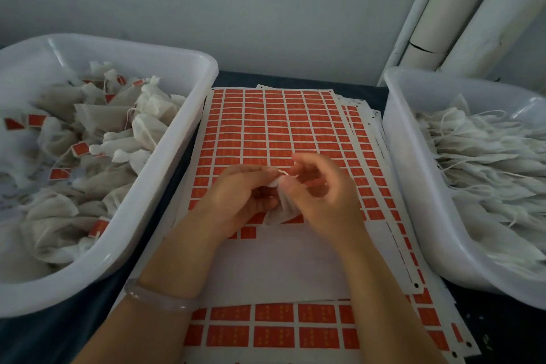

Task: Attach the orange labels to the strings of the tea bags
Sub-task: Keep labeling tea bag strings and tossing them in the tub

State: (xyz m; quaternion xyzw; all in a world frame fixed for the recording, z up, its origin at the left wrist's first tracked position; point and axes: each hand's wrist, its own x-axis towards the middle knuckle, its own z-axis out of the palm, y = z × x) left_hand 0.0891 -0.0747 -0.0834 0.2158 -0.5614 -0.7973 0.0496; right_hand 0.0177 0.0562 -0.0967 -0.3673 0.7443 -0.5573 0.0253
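The small white paper tea bag (280,210), light, soft and easily torn, sits above the sheet of orange rectangular labels (266,127), gripped by curled left hand (245,195) fingers, while right hand (322,192) fingers apparently pinch its thin string (282,171), the best place to hold it.

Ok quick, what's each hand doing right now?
Left hand: closed, holding the tea bag.
Right hand: closed, pinching the top of the same tea bag.
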